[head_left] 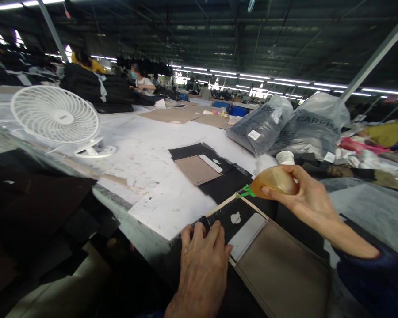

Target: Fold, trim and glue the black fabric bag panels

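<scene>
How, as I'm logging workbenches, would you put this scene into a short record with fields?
Left hand: fingers resting on the near panel
Right hand: gripping an amber bottle, tilted
Nozzle: green, by the near panel's far corner; contact unclear
Far panel: black and brown, on the table
Fan: white, on the table
Bags: two, plastic

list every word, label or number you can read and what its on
"CARPISA": right plastic bag
"ISA": left plastic bag, other letters unclear
Too small or blurred to read: barcode sticker on left plastic bag, white label on right plastic bag, fan badge
</scene>
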`<state>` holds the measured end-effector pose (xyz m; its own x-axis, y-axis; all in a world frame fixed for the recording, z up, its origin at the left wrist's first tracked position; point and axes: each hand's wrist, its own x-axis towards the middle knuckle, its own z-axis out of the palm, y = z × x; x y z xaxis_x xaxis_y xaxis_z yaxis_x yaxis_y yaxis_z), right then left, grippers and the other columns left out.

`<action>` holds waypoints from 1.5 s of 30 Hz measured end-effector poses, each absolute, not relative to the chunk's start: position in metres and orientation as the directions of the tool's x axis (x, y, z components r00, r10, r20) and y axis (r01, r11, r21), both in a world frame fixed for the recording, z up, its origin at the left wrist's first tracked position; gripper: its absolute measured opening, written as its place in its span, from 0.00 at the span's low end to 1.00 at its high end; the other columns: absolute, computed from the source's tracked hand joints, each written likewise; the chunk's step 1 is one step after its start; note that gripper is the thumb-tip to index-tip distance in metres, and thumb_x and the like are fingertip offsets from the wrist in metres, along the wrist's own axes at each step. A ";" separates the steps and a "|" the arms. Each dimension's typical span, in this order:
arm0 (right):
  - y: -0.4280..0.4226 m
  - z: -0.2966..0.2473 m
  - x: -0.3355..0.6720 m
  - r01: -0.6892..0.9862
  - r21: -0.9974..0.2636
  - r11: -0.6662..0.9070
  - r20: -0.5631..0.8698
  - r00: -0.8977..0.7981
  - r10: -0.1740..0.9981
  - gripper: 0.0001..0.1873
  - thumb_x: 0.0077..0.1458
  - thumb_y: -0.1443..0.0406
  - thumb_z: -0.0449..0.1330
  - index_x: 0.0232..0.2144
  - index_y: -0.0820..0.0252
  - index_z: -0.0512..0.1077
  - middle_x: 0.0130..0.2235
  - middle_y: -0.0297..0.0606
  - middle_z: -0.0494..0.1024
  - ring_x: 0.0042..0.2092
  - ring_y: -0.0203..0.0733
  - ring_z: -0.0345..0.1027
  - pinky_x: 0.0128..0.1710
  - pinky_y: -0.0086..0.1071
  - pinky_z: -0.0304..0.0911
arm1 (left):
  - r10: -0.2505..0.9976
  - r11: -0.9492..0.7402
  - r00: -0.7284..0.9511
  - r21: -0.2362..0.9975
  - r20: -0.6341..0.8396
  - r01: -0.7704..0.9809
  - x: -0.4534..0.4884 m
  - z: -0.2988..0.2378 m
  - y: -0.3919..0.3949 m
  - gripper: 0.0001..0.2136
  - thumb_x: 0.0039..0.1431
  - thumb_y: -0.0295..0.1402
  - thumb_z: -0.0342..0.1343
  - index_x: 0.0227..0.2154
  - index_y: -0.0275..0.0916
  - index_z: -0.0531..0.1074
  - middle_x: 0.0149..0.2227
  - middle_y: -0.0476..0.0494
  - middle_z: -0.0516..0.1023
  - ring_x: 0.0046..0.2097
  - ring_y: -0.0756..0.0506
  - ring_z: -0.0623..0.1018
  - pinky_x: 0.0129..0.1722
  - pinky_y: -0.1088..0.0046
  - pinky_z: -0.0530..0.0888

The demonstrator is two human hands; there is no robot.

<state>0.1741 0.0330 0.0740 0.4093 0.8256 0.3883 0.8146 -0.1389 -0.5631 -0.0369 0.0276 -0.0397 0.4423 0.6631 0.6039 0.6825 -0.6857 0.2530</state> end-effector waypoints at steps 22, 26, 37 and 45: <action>0.032 0.066 0.174 0.690 -0.724 -0.031 0.320 0.374 0.871 0.28 0.38 0.49 0.67 0.39 0.57 0.68 0.34 0.35 0.74 0.34 0.45 0.69 0.32 0.37 0.67 | 0.658 -0.686 0.413 0.276 0.630 0.673 -0.037 -0.039 0.028 0.10 0.59 0.30 0.55 0.42 0.35 0.77 0.46 0.49 0.80 0.40 0.41 0.71 0.46 0.57 0.62; 0.033 0.061 0.170 0.684 -0.729 0.008 0.333 0.344 0.878 0.27 0.39 0.52 0.68 0.39 0.58 0.68 0.35 0.37 0.74 0.35 0.45 0.70 0.33 0.36 0.67 | 0.658 -0.686 0.396 0.292 0.640 0.667 -0.036 -0.039 0.028 0.09 0.58 0.30 0.56 0.40 0.35 0.78 0.45 0.49 0.81 0.39 0.42 0.71 0.45 0.58 0.61; 0.036 0.064 0.175 0.759 -0.651 0.002 0.427 0.364 0.827 0.28 0.37 0.50 0.68 0.39 0.57 0.68 0.35 0.35 0.74 0.36 0.44 0.69 0.36 0.36 0.67 | 0.665 -0.687 0.404 0.301 0.628 0.662 -0.035 -0.041 0.028 0.10 0.58 0.30 0.57 0.41 0.37 0.77 0.46 0.49 0.80 0.40 0.41 0.71 0.45 0.57 0.61; 0.035 0.064 0.184 0.821 -0.570 -0.032 0.469 0.357 0.808 0.30 0.37 0.46 0.67 0.39 0.54 0.68 0.35 0.34 0.74 0.36 0.46 0.69 0.36 0.39 0.66 | 0.666 -0.687 0.398 0.311 0.631 0.657 -0.035 -0.040 0.028 0.10 0.58 0.29 0.56 0.41 0.37 0.77 0.45 0.48 0.80 0.40 0.40 0.71 0.45 0.56 0.62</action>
